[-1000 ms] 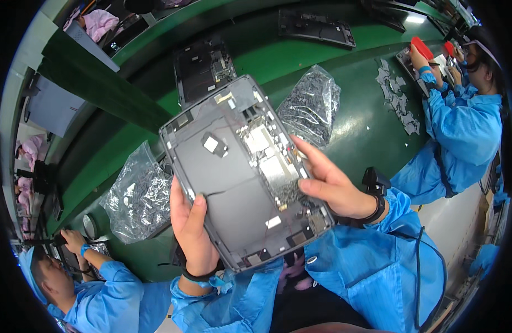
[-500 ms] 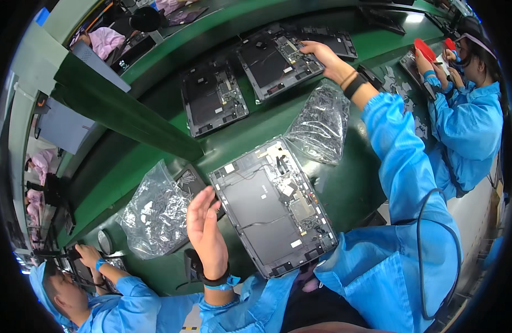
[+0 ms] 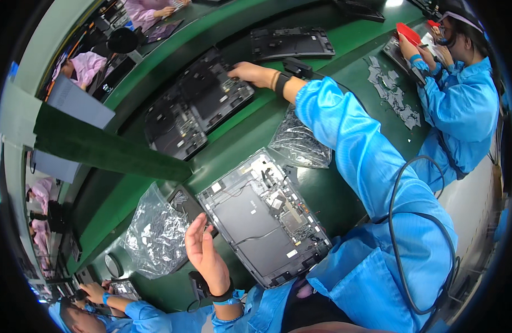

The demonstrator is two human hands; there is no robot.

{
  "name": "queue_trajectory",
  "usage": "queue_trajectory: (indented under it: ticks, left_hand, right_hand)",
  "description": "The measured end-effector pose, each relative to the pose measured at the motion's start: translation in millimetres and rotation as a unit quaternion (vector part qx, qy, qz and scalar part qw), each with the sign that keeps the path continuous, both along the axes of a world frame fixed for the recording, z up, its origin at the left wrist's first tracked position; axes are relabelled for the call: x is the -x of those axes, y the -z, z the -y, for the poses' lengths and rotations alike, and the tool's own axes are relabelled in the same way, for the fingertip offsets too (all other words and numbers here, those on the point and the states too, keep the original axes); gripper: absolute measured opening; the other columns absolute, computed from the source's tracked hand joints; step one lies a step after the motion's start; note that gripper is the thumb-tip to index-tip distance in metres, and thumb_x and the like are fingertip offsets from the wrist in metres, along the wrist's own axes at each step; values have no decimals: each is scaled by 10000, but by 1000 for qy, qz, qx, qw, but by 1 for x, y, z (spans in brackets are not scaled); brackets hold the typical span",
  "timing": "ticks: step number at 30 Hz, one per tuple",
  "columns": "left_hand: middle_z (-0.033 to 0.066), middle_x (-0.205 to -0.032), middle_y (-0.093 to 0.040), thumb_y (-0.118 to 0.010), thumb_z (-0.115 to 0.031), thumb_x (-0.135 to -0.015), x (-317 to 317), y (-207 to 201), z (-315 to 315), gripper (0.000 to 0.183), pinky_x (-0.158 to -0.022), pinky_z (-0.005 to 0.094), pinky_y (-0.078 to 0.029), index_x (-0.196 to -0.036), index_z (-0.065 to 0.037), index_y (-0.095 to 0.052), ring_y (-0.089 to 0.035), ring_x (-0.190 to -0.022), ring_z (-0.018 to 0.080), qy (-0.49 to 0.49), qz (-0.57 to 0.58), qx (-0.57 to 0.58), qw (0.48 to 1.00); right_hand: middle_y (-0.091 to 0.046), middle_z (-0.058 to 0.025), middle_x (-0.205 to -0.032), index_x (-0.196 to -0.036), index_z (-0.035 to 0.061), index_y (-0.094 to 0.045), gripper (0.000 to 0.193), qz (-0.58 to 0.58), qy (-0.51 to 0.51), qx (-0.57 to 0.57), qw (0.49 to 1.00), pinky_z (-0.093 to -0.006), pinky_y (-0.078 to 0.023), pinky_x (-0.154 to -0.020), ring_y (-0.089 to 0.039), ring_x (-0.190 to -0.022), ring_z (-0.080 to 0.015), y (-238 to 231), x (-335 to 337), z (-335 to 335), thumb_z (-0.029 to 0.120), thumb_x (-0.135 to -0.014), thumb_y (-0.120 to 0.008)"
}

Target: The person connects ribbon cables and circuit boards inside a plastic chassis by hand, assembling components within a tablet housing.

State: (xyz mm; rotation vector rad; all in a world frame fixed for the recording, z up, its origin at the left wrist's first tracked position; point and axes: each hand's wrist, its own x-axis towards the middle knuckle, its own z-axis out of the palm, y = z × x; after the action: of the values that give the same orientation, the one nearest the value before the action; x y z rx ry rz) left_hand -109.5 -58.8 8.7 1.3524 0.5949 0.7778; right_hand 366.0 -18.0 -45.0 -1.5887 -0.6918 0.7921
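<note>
Directly in front of me lies an opened laptop base, its dark flat cover area on the left and its circuit board along the right. My left hand is beside its left edge, fingers stretched and holding nothing. Farther off, my right hand grips the right edge of another dark laptop base, thumb on top and fingertips partly hidden. That base sits against a similar laptop base to its left, on the raised far part of the green bench.
A clear bag of small dark parts lies left, another bag under my right arm. A further laptop base stands at the back. A green post crosses the left side. Co-workers sit left and right; grey scraps lie near the right one.
My right hand has moved left with the laptop base, bringing it against the one beside it. The view has shifted somewhat. My left hand stays open by the near base.
</note>
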Motion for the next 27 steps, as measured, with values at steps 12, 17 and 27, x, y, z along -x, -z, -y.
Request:
queue_trajectory:
  ticks: [12,17,27]
  left_hand:
    - [157,-1272,-574,-486,-28,-956,19,2,-2,267,-994,373,-428,-1212,14,-550,-532,-1209,244,-60,-42,-16,997]
    - [164,-1275,-571,-502,-17,-944,2,-26,-8,268,-998,391,-430,-1206,10,-551,-531,-1207,244,-10,-41,-67,997]
    - [232,-1328,-531,-548,-173,-972,-86,-91,-23,448,-1025,380,-434,-1343,61,-456,-539,-1219,301,238,25,-3,971]
  right_hand:
    - [-674,-156,-1165,-1125,89,-704,663,376,260,478,750,-410,-485,-937,-628,-1106,-336,-42,-133,205,628,-743,-655]
    - [-674,-172,-1155,-1069,38,-716,619,289,329,398,806,-387,-465,-959,-619,-1093,-355,-17,-128,192,541,-710,-734]
    - [-597,-142,-1051,-1050,-22,-538,186,-235,193,-350,886,-535,-536,-901,-601,-1009,-298,-54,-37,187,111,-920,-554]
